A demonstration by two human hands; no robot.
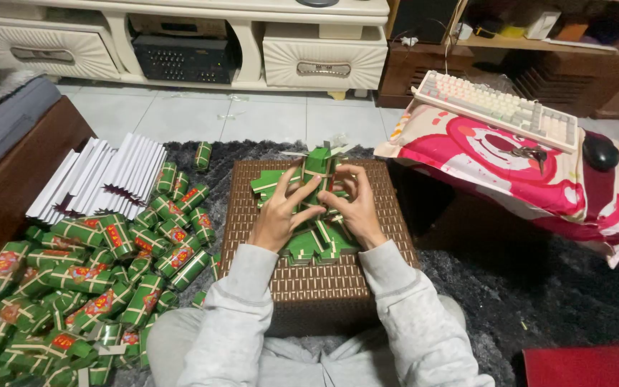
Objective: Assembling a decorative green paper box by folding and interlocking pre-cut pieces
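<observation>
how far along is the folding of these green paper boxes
Done: a large heap of folded green paper boxes lies on the dark rug at the person's left. In hand: the left hand and right hand are shaping one green box. Left: flat green cut-outs on the brown woven box, plus stacked white card sheets.

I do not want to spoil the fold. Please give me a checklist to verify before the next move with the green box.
1. Both hands on the piece: left hand and right hand grip the green paper box. Ok.
2. Box over the work surface: it is above the brown woven box. Ok.
3. Flat green blanks within reach, under the hands. Ok.
4. Finished green boxes kept apart, on the left. Ok.
5. Stack of white sheets out of the way. Ok.
6. Flaps fully tucked: fingers hide them. Cannot tell.
</observation>
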